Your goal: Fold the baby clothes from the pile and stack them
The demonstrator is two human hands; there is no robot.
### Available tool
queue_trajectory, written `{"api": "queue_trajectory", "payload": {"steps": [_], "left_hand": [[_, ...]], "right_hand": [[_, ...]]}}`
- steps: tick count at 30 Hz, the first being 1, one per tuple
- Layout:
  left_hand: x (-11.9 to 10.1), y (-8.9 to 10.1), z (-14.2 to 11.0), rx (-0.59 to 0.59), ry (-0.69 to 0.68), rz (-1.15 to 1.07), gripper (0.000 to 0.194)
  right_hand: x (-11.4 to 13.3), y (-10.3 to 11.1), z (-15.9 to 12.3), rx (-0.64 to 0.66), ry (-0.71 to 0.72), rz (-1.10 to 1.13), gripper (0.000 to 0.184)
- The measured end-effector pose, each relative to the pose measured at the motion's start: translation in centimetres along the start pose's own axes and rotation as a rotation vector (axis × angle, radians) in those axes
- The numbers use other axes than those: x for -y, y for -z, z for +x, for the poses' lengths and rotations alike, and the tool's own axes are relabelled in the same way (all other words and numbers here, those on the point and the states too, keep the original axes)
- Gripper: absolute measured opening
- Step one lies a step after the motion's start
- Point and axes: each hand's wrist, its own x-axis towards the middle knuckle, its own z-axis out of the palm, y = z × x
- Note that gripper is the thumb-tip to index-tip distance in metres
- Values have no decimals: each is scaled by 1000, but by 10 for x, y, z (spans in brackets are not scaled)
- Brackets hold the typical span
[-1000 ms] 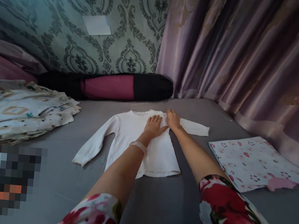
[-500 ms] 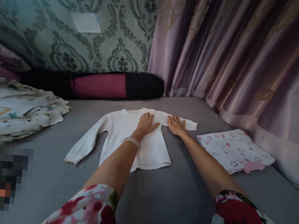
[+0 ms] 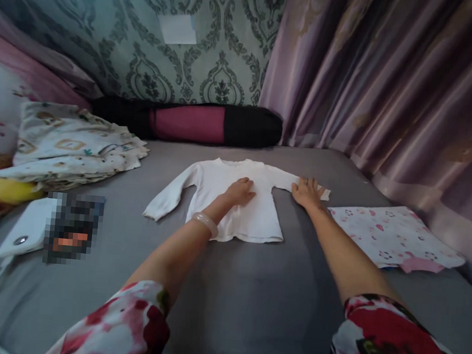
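A white long-sleeved shirt (image 3: 252,220) lies spread flat on the grey bed sheet (image 3: 241,304), its neckline facing the wall. On the shirt's chest rests my left hand (image 3: 241,190), open and palm down, with a pale bangle (image 3: 206,224) at the wrist. My right hand (image 3: 308,193) lies open on the right sleeve close to its cuff, fingers spread. The left sleeve slants outward and down, with no hand on it.
Folded printed cloth (image 3: 396,235) lies at right, near the curtain (image 3: 351,88). A black and maroon bolster-like roll (image 3: 191,122) lines the wall. At left are patterned fabric (image 3: 77,144), a white power bank (image 3: 31,228) with a cable, and a blurred-out item (image 3: 75,229).
My right hand has slid along the sleeve toward the cuff. My left hand has moved toward the middle of the chest. The view has turned left, bringing the white power bank in.
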Motion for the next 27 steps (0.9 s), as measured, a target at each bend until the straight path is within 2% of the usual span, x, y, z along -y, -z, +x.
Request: {"api": "queue_trajectory", "payload": {"steps": [2, 4, 9, 11, 15, 20, 24, 27], "left_hand": [[11, 12, -28, -16, 5, 10, 32], [21, 25, -58, -93, 41, 45, 33], [37, 49, -132, -215, 190, 112, 30], [40, 51, -158, -225, 278, 106, 29], [40, 46, -198, -163, 515, 96, 30], [33, 39, -215, -105, 731, 15, 33], [26, 39, -214, -62, 769, -43, 34], [22, 38, -212, -80, 763, -40, 32]], "right_hand": [[11, 7, -14, -118, 98, 24, 47], [20, 13, -30, -122, 170, 84, 39], [24, 21, -69, 178, 182, 184, 29], [21, 23, -82, 236, 178, 189, 30], [19, 28, -108, 279, 164, 214, 34], [23, 30, -129, 307, 151, 285, 30], [23, 24, -136, 267, 138, 332, 27], [22, 20, -139, 205, 145, 411, 22]]}}
